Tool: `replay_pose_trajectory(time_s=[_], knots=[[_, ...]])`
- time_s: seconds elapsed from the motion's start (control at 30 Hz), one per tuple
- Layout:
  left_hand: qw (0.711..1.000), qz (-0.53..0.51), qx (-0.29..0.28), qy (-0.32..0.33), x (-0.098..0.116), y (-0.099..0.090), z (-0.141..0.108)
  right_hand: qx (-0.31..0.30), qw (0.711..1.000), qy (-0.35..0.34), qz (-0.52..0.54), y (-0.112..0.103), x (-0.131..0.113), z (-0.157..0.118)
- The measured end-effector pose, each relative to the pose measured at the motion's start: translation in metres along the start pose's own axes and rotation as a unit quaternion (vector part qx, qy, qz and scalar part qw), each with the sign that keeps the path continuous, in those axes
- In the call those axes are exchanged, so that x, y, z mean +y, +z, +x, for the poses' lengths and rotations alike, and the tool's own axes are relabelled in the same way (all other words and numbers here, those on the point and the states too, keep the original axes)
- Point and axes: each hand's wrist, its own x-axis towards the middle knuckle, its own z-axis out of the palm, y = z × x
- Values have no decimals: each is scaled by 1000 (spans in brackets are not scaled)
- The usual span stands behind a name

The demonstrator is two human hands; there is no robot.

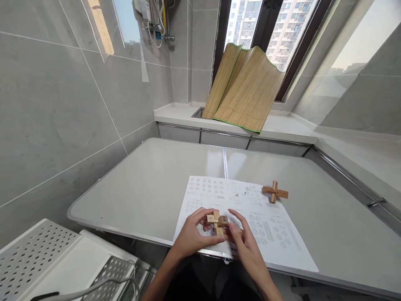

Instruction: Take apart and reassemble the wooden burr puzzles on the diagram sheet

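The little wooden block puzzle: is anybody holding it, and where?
Yes, both hands hold the wooden block puzzle: the left by its left side and near end, the right by its right side.

The one camera sits up on the head and looks forward and down at the left hand (191,235), the right hand (248,246) and the wooden puzzle (217,222) they grip. It sees the grip from above, quite near. Past the grip, it looks over the table (140,179) to the window (246,19), much farther off.
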Motion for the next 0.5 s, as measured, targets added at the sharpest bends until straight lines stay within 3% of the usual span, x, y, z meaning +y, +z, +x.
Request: replay_pose_trajectory(time_s=[0.17,0.5], knots=[[998,51,-30,27,-1,0,-2,17,999,29,12,-5,-5,3],[997,49,-56,38,2,2,-2,4,996,44,73,-6,-7,2]])
